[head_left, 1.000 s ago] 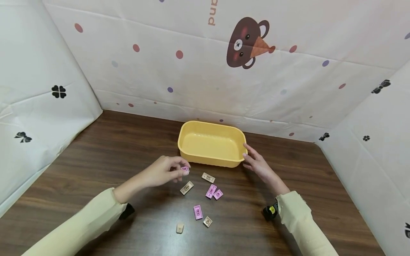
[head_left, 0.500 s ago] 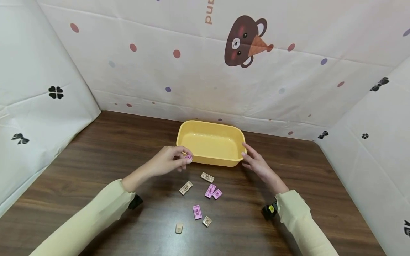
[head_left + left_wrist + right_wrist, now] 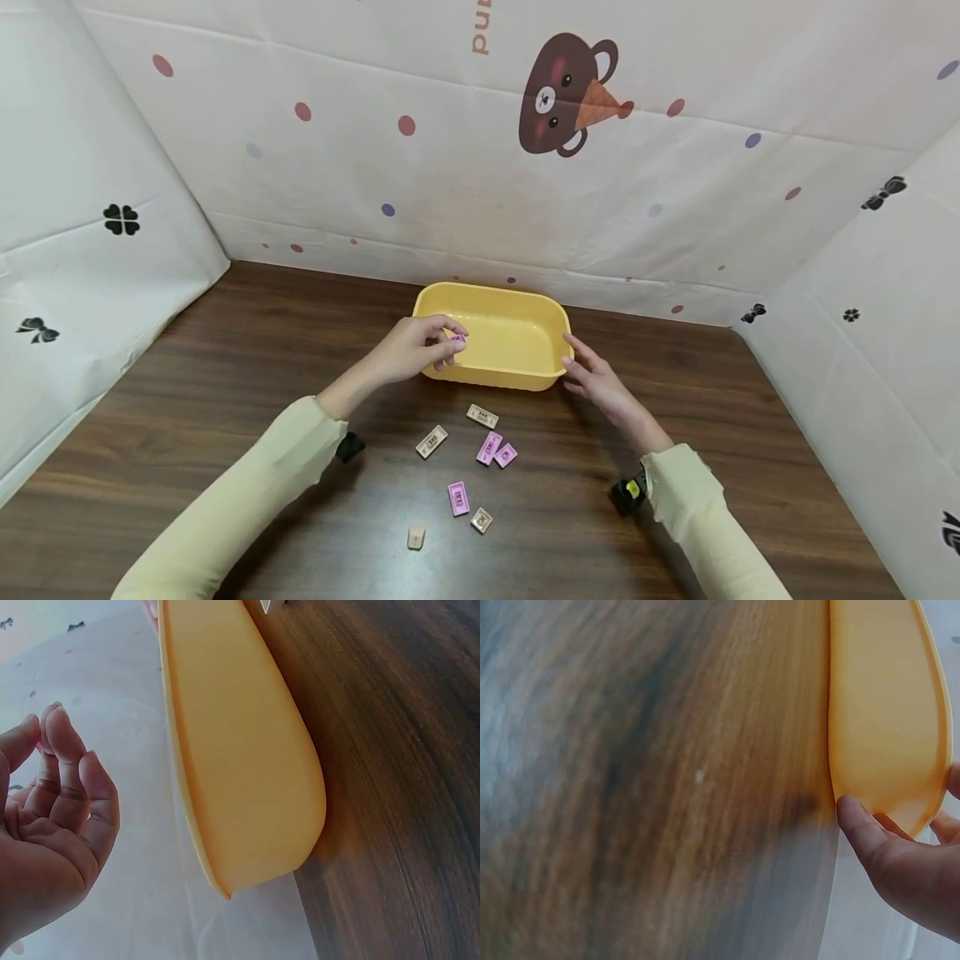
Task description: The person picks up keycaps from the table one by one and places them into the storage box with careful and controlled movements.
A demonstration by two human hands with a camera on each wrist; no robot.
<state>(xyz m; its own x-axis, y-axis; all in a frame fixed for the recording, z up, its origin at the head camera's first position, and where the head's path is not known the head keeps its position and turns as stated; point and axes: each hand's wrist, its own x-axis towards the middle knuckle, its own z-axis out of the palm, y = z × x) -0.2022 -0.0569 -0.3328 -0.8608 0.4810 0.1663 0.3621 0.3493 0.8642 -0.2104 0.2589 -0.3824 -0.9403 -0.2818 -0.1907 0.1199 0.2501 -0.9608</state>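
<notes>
Over the front left part of a yellow plastic basin (image 3: 495,379), my left hand (image 3: 411,348) pinches a small pink printed tile (image 3: 459,338) between thumb and fingertips. The left wrist view shows this hand (image 3: 56,825) raised beside the basin (image 3: 247,750), the tile hidden by its fingers. At the basin's right end, my right hand (image 3: 603,387) holds the wall, fingertips at the rim. Its thumb (image 3: 862,825) lies low against the outer wall in the right wrist view. In front of the basin lie a pink tile (image 3: 489,448), a beige tile (image 3: 482,416) and several others.
The dark wood table (image 3: 300,333) meets a white patterned sheet (image 3: 337,167) behind the basin, with more sheeting at both sides. Nearest the front edge of the view are a beige piece (image 3: 416,537) and a square beige tile (image 3: 482,521).
My left hand has lifted the pink tile from in front of the basin and moved forward and right, over its rim. My right hand stays at the basin's right end.
</notes>
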